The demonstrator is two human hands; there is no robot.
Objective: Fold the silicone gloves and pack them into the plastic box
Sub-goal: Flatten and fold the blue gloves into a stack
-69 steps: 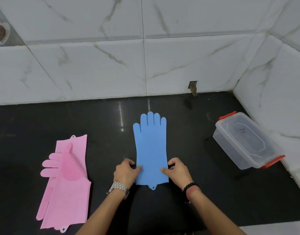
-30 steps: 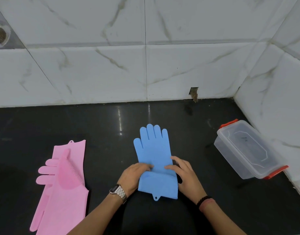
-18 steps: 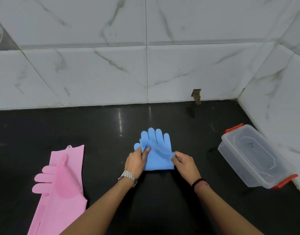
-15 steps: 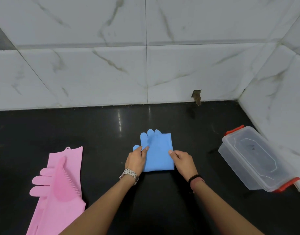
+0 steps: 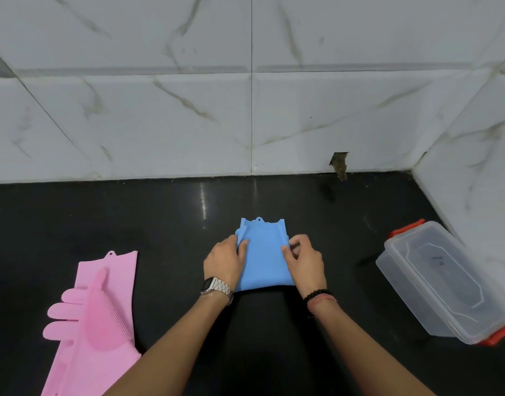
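A blue silicone glove (image 5: 263, 254) lies folded in half on the black counter (image 5: 165, 230), its cuff with the hanging tab lying on top at the far end and covering the fingers. My left hand (image 5: 224, 261) pinches its left edge and my right hand (image 5: 304, 260) pinches its right edge. A pink silicone glove (image 5: 95, 324) lies flat at the left, bristled side up, a second pink layer under it. The clear plastic box (image 5: 442, 284) with red clips stands at the right with its lid on.
White marble-tiled walls close off the counter at the back and the right; the box sits close to the right wall (image 5: 474, 167). A small chipped hole (image 5: 340, 164) shows at the base of the back wall.
The blue glove lay flat with both hands at its cuff; the hands lifted the cuff away from me over the fingers, so the glove is now folded in half. The camera shifted slightly.
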